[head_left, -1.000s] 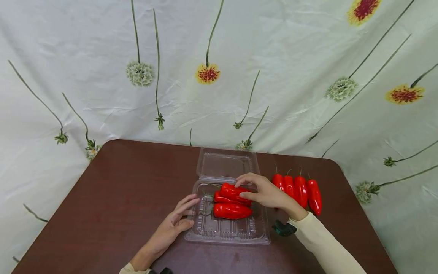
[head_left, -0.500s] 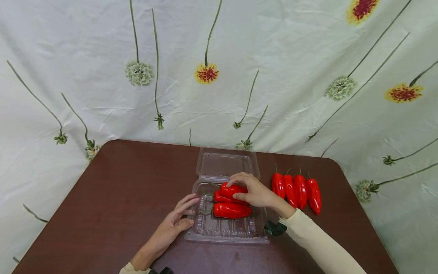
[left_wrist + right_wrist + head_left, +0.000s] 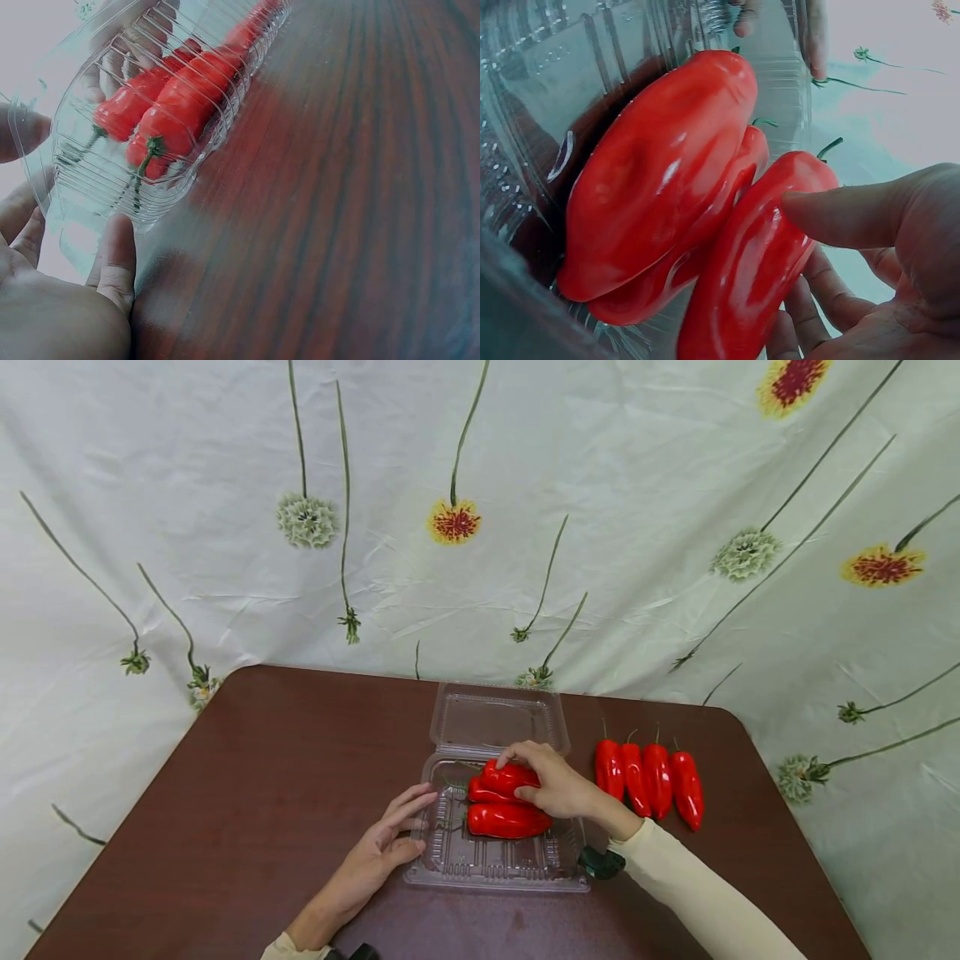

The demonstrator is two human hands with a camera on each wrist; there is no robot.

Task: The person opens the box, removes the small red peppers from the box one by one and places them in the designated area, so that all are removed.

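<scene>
The top pepper (image 3: 508,774) lies in the clear tray (image 3: 495,860) on two other peppers (image 3: 508,820), the right hand (image 3: 551,781) curled around it, thumb pressing its side. The left hand (image 3: 375,852) rests against the tray's left wall, fingers (image 3: 116,259) straight. Four loose peppers (image 3: 649,777) line up on the desk (image 3: 262,793) to the right, the open lid (image 3: 497,717) behind. The right wrist view shows the thumb (image 3: 847,214) on the pepper's skin; the left wrist view shows green stems (image 3: 154,146). Since a second ago the right hand has shifted left, deeper over the tray.
</scene>
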